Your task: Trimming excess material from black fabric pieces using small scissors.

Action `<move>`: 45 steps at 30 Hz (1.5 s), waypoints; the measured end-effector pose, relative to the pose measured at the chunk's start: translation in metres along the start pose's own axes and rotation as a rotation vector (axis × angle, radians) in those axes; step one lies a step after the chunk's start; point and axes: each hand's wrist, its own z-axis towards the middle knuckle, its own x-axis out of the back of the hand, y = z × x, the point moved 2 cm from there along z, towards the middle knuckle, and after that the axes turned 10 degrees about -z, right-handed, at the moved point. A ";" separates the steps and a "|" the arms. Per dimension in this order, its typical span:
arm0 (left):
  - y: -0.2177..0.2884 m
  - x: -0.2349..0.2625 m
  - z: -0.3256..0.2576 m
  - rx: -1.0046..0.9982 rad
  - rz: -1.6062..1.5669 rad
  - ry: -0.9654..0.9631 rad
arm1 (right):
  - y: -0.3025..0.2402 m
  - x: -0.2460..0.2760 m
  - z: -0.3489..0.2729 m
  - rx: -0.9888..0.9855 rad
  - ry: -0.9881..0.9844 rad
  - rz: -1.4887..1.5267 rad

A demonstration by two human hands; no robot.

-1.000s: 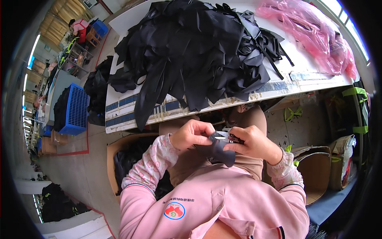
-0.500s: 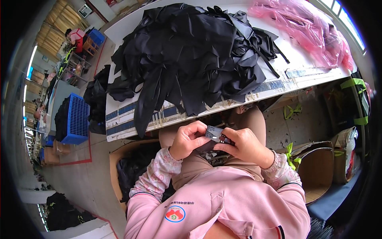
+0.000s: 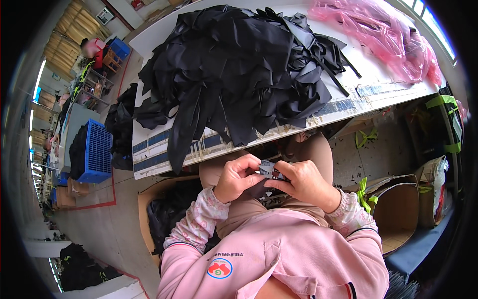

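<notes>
Above my lap, just off the table's near edge, my two hands hold a small flat grey-and-black piece (image 3: pixel 266 168) with light markings. Its exact kind cannot be made out. My left hand (image 3: pixel 235 178) pinches one end between thumb and fingers. The thumb and curled fingers of my right hand (image 3: pixel 306 183) close on the other end. Only a few centimetres separate the fingertips. Part of the piece is covered by the fingers. On the table beyond lies a large heap of black fabric pieces (image 3: pixel 229 65), one corner hanging over the edge.
Pink plastic film (image 3: pixel 378 40) lies at the far right of the white table (image 3: pixel 388 95). A cardboard box (image 3: pixel 145 209) with black material stands left of my legs, an open carton (image 3: pixel 396 214) at the right. A blue crate (image 3: pixel 97 149) stands farther left. A person (image 3: pixel 94 50) is in the background.
The small piece has been turned or shifted slightly between my fingers, and its patterned side shows more. Both hands stay in nearly the same place and keep their grip.
</notes>
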 end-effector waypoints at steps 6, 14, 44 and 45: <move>0.003 0.002 0.000 -0.018 0.104 0.004 | 0.002 -0.001 -0.003 -0.006 0.014 -0.033; 0.033 0.058 -0.028 -0.085 0.826 -0.094 | 0.041 -0.002 -0.004 -0.177 0.021 0.022; 0.018 0.057 -0.038 -0.528 1.116 0.352 | -0.017 0.001 0.073 -0.095 0.032 0.737; 0.015 0.040 -0.020 -0.519 1.103 0.312 | -0.017 -0.002 0.058 0.047 -0.035 0.621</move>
